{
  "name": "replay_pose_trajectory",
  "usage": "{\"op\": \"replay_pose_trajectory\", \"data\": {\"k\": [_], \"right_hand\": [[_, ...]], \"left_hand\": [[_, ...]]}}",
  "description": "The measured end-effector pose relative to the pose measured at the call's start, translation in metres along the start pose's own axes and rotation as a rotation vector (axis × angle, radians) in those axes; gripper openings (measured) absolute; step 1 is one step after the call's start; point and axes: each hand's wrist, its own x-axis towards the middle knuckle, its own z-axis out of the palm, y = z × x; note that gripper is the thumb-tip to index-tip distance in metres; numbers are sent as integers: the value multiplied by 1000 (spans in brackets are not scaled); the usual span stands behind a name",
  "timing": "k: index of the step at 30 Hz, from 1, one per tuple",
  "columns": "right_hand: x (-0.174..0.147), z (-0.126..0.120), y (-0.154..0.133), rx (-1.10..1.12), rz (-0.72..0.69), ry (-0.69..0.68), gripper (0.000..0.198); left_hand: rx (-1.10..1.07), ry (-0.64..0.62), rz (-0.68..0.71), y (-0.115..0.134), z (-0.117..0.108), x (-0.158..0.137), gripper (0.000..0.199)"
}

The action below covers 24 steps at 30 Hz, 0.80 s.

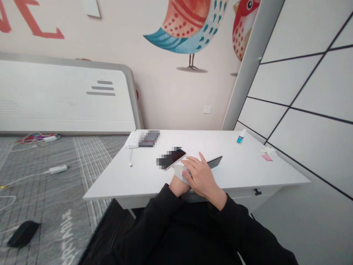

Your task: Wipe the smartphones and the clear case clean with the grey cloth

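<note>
Both your hands meet above the near edge of the white desk (110, 184), a little right of its middle. Your left hand (179, 185) comes up from below, its fingers hidden behind a pale flat piece (179, 171) and your other hand, so I cannot tell whether it is clamped on anything. Your right hand (200, 176) crosses over it, fingers stretched and spread apart, the thumb lying against the pale piece; whether it pinches that piece, I cannot tell. A thin dark panel (216, 161) slants out past your right hand, toward the desk's right edge. What supports it is covered, though the left hand probably steadies it from beneath, leaving the right to work on top.

Just left of your hands a smartphone (179, 155) lies dark screen up, partly blurred out, likely set aside within easy reach. At the far left corner sits a white power strip (134, 140), a short cable (130, 161) trailing toward you, with a dark flat item (146, 144) beside it, too blurred to name.

Near the far right corner a small bottle (240, 137) with a blue label stands upright; its contents do not show. Along the right edge lie crumpled tissue (268, 151) and a pink slip (267, 157). The drawer (242, 192) under the near edge is shut, hiding whatever it holds.
</note>
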Motion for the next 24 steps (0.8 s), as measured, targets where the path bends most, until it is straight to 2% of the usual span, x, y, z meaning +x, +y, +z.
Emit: {"op": "replay_pose_trajectory", "data": {"k": [2,7,9,11,13,15,17,19,21,22,24], "right_hand": [[3,-1,7,-6,17,-16,40],[1,-20,65,-94,273,81,49],[0,-20,60,-95,283,94,49],[-1,-12,35,-60,201,64,46],[0,-3,9,-11,81,12,43],[2,1,0,18,28,-13,40],[3,-4,15,17,73,-2,38],[2,-14,43,-9,179,32,42],[0,-23,64,-44,277,71,48],[0,-25,66,-56,302,82,49],[-1,-22,51,-51,279,73,46]], "left_hand": [[4,-28,-13,0,-1,1,33],[-34,-61,-19,6,-13,-1,21],[-45,-47,-19,7,-14,-1,18],[-46,-26,-15,6,-11,-1,17],[-35,-1,-13,5,-8,-2,24],[-21,16,-11,4,-7,-2,31],[-15,3,-5,5,-9,-3,27],[-19,-25,1,8,-13,-3,19],[-22,-37,0,10,-16,-3,21],[-23,-36,-2,10,-16,-3,22],[-15,-28,-13,10,-14,-2,21]]}}
